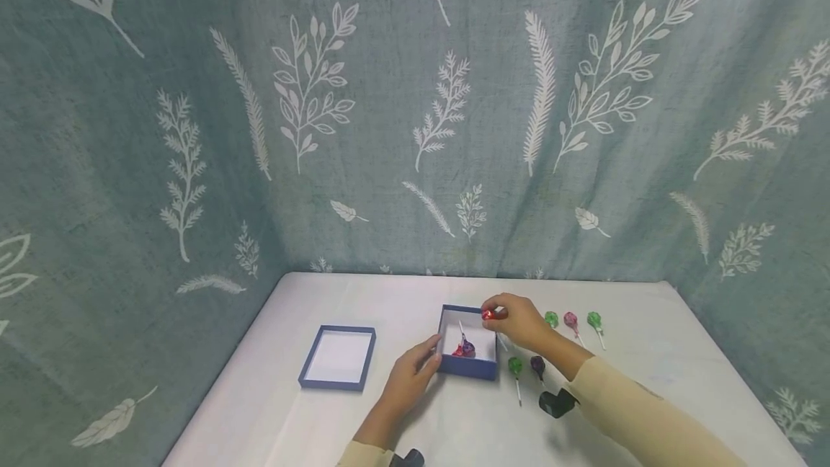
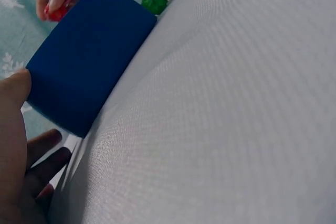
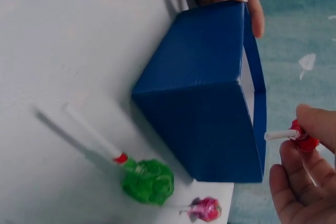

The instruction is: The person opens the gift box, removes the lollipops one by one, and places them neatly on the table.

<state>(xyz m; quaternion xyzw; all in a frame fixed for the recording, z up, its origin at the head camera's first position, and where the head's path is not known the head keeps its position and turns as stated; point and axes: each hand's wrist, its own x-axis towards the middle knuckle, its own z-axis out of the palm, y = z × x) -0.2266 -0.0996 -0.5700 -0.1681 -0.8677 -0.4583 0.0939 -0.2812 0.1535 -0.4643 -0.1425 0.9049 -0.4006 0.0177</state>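
My right hand point(image 1: 515, 319) pinches a red-wrapped lollipop point(image 3: 306, 139) by its head, above the right side of an open blue box point(image 1: 468, 368). The lollipop's white stick shows in the right wrist view. Inside the box, with its white lining, lie a red lollipop point(image 1: 459, 352) and a purple lollipop point(image 1: 468, 347). My left hand point(image 1: 408, 377) holds the box at its near left corner, the thumb at the rim in the left wrist view and a finger along the left side. The other fingers are spread apart beside it.
A blue-rimmed box lid point(image 1: 335, 385) lies to the left, white inside up. Right of the box are green lollipops point(image 1: 515, 366), a dark purple lollipop point(image 1: 537, 364) and a pink lollipop point(image 1: 570, 320). A leaf-patterned curtain point(image 1: 389, 128) surrounds the white table point(image 1: 259, 409).
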